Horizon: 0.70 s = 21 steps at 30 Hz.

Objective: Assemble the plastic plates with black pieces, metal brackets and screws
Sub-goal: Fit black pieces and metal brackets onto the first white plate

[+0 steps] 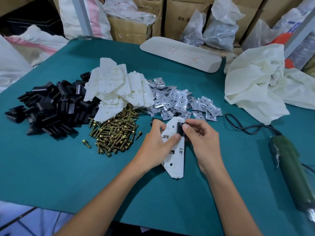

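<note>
A white plastic plate lies lengthwise over the teal table mat, its pointed near end resting on the mat and its far end lifted between both hands. The left hand grips the plate from its left side, thumb pressed on the top face and fingers curled over the far left edge. The right hand pinches a black piece that sits on the plate's far right edge, thumb tip on the piece and the other fingers curled beneath. A second small black part shows just beyond the left hand's knuckles, at the plate's far left corner.

Left of the plate and near it lies a heap of brass-coloured screws, with one stray screw farther left. Beyond the plate's far end, almost touching it, spreads a scatter of metal brackets. Beyond and left of the plate is a stack of white plates, and well to the left a pile of black pieces.

Well to the right of the plate lies a green electric screwdriver, its black cable looping toward the plate. Beyond and right sits a crumpled cream cloth. Far beyond the plate lies a cream oblong pad with red writing, backed by cardboard boxes and plastic bags.
</note>
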Motion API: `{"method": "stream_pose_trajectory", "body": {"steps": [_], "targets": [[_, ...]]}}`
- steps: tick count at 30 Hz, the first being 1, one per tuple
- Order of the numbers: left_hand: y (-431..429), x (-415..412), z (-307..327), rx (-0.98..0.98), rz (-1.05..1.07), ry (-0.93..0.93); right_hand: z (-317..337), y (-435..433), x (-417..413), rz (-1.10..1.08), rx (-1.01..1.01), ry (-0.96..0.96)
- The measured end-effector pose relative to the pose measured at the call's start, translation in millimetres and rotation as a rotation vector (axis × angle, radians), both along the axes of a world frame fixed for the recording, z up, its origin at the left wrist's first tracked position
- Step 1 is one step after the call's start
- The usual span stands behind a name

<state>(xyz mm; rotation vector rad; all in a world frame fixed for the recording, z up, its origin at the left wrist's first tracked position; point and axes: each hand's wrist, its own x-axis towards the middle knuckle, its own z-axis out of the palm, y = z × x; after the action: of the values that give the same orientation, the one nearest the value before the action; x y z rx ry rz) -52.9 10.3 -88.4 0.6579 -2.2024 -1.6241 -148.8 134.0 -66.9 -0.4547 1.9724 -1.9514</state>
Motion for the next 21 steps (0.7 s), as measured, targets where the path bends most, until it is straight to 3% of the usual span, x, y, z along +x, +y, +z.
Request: {"method": "stream_pose_trajectory", "body": {"steps": [3,6,8,11,15,18,21], "targets": [[1,1,-1,0.014,0.009,0.001,12,1,-2,-0.002,0.137,0.102],[6,1,1,0.021,-0.007,-0.003,46,-18,-9,0.049,0.356,0.521],[6,0,4,0.013,-0.018,-0.008,73,-50,-12,0.301,0.511,0.675],[5,1,4,0.0,-0.03,-0.015,91,-107,-16,0.716,1.011,0.816],[6,2,1,-0.033,-0.011,-0.037,79,-146,-25,0.928,1.397,0.84],[6,3,1,-0.046,-0.011,-0.026,75,-146,-30,0.948,1.375,0.773],[4,4,1,-0.042,-0.009,-0.031,87,-126,-35,0.792,1.081,0.723]]}}
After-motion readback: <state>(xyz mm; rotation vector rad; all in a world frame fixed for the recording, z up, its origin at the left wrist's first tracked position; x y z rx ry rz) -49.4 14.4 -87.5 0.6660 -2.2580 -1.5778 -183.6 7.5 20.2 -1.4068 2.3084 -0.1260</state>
